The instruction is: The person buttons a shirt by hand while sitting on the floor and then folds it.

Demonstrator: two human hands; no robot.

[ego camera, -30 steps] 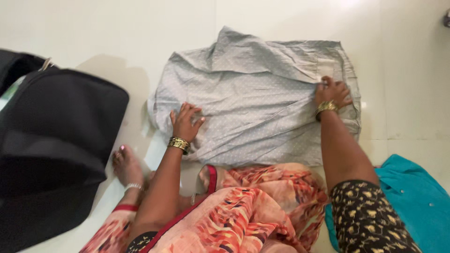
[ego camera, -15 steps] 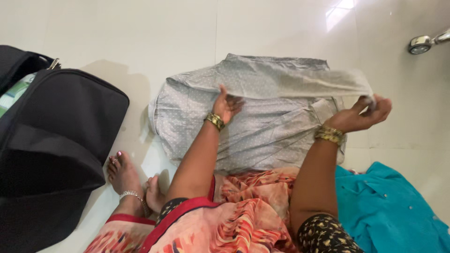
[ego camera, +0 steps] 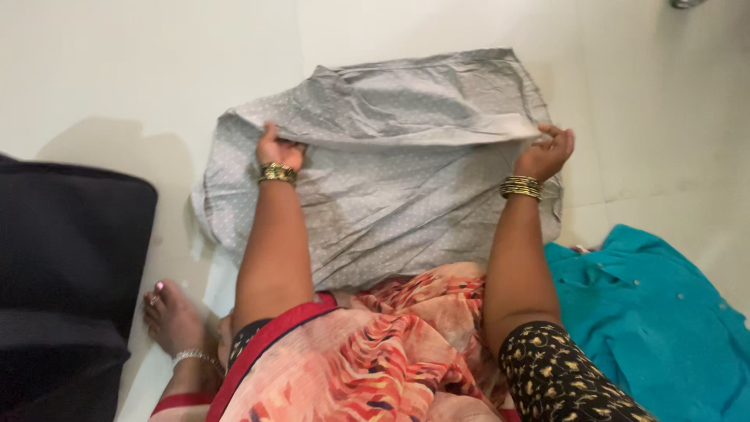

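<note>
Head view: left hand and right hand pinch grey garment fold (black bag left, teal cloth right).

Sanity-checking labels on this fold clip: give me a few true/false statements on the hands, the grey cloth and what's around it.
1. Both hands grip a fold of the grey dotted cloth: left hand, right hand. True.
2. The cloth lies on a wooden table. False: it lies on the pale tiled floor.
3. A teal garment lies on the person's right. True.
4. The black bag rests on the cloth. False: it sits apart, on the person's left.
</note>
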